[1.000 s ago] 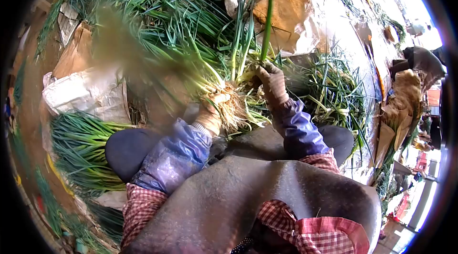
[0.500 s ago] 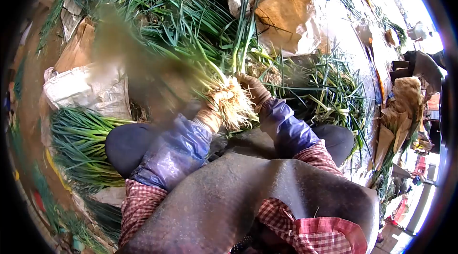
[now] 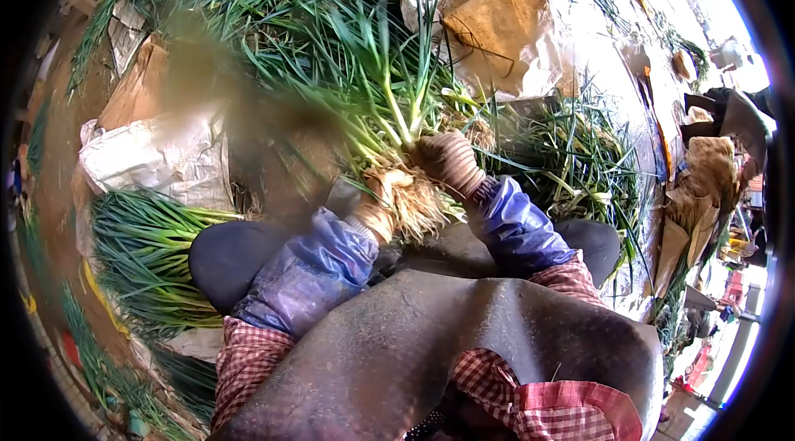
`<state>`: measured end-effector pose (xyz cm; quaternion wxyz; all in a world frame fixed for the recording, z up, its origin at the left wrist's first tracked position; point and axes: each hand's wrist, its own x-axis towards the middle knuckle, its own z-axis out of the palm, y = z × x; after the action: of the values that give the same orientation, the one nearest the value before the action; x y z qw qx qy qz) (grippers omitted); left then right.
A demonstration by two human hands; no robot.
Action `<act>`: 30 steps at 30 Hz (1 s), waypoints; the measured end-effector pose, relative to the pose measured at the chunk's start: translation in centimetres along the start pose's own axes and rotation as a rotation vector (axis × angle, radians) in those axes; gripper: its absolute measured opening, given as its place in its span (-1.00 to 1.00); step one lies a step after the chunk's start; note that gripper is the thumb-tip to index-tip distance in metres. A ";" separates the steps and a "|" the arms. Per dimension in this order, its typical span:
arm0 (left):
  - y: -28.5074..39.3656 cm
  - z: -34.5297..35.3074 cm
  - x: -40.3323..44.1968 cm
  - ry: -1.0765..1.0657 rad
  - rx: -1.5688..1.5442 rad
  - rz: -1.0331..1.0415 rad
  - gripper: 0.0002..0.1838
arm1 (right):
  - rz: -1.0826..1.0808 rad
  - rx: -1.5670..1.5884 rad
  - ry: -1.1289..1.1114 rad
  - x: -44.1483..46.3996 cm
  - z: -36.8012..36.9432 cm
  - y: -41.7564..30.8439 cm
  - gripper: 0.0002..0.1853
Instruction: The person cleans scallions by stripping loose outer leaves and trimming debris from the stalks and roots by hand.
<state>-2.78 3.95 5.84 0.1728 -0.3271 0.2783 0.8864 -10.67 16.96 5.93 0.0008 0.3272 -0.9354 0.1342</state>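
Between my knees, my left hand is wrapped round a bunch of green onions at its pale, stringy roots. My gloved right hand is closed against the stalk bases on the bunch's right side. Its fingertips are partly hidden by the stalks. The leaves point up and away from me, over a large heap of green onions. More loose leaves and stalks lie to the right of my right hand.
Another green onion pile lies by my left knee. A white sack is behind it, and brown and white sacking lies ahead. At the far right is a dark-clothed shape, perhaps a person. A brown blur covers the upper left.
My right hand dropped a long green leaf it held upright at the right and came left to the bunch. The stalks in the bunch now fan out more; my left hand keeps its hold.
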 end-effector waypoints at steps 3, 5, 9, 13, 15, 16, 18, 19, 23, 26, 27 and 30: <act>0.5 -0.9 0.3 -0.052 -0.180 -0.048 -0.73 | 0.130 0.849 -0.006 -1.8 -1.0 -0.7 -0.61; 1.2 -1.1 0.4 -0.067 -0.129 -0.013 -0.70 | 0.125 0.753 -0.142 -3.0 -3.0 -1.3 -0.69; 1.4 -1.7 0.7 -0.243 -0.310 -0.024 -0.74 | 0.748 1.468 0.064 -2.1 -0.1 2.0 -0.48; 1.0 -0.6 -0.5 -0.215 -0.223 0.069 -0.75 | 0.704 1.909 -0.133 1.8 4.0 4.4 -0.52; 0.6 -1.3 0.5 -0.169 -0.209 0.069 -0.75 | 0.838 2.001 -0.057 2.6 3.4 3.1 -0.65; -0.1 -3.0 2.3 -0.203 -0.226 0.085 -0.74 | 0.788 2.047 -0.016 2.4 2.7 2.6 -0.70; 0.2 -2.9 2.2 -0.255 -0.288 0.106 -0.73 | 0.561 2.101 -0.027 1.7 2.2 2.4 -0.71; 0.1 -3.4 2.9 -0.253 -0.296 0.104 -0.73 | 0.620 2.157 0.044 1.0 2.3 2.5 -0.71; 1.1 -1.9 1.2 -0.269 -0.380 0.072 -0.69 | 0.367 2.115 0.020 -2.6 -1.3 3.5 -0.78; 1.5 -1.6 0.9 -0.244 -0.329 0.066 -0.69 | 0.333 1.927 0.280 -4.2 -4.3 5.0 -0.78; 1.3 -2.3 1.4 -0.272 -0.387 0.049 -0.70 | 0.373 1.805 0.303 -4.4 -4.8 5.9 -0.76; 0.5 -3.5 2.7 -0.309 -0.384 -0.003 -0.70 | 0.479 1.575 0.245 -3.5 -4.1 6.0 -0.54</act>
<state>-3.30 1.73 1.98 0.1493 -0.2147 0.0745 0.9623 -12.00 24.62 8.11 -0.1552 0.0072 -0.6056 0.7804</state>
